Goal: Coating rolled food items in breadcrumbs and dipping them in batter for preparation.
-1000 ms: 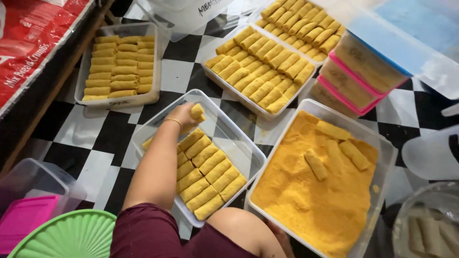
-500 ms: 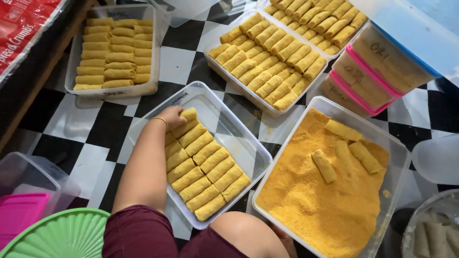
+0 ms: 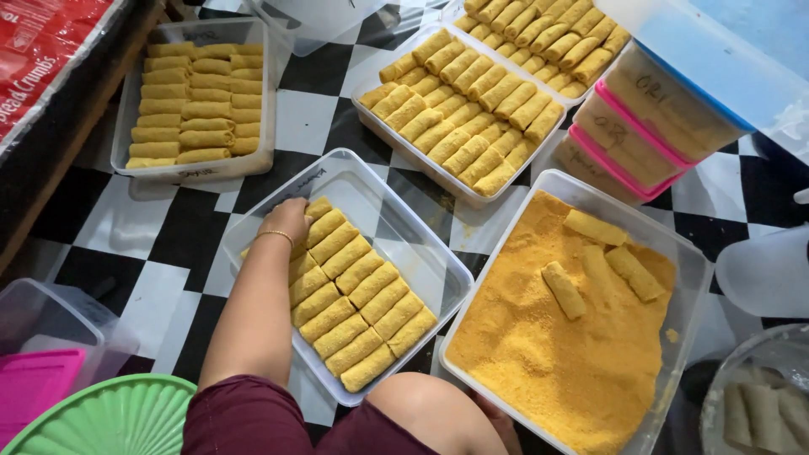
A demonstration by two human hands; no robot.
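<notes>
My left hand [image 3: 286,221], with a thin bracelet on the wrist, reaches down into a clear rectangular tub [image 3: 396,211] on the checkered floor. It rests on the far end of the left row of breaded rolls [image 3: 358,307], which lie in three neat rows. Its fingers curl downward and are hidden, so I cannot tell whether they grip a roll. To the right stands a clear tub of orange breadcrumbs [image 3: 522,354] with several coated rolls [image 3: 563,289] lying in it. My right hand is out of view.
A full tub of rolls [image 3: 194,109] sits far left, two more [image 3: 463,109] at the top centre. Stacked lidded tubs [image 3: 632,126] stand top right. A bowl of uncoated rolls [image 3: 758,404] is bottom right, a green basket [image 3: 109,417] and pink-lidded box [image 3: 34,383] bottom left.
A second ago my left hand held a breaded roll over the tub. It lowered the roll onto the far end of the rows and now sits lower, shifted slightly left.
</notes>
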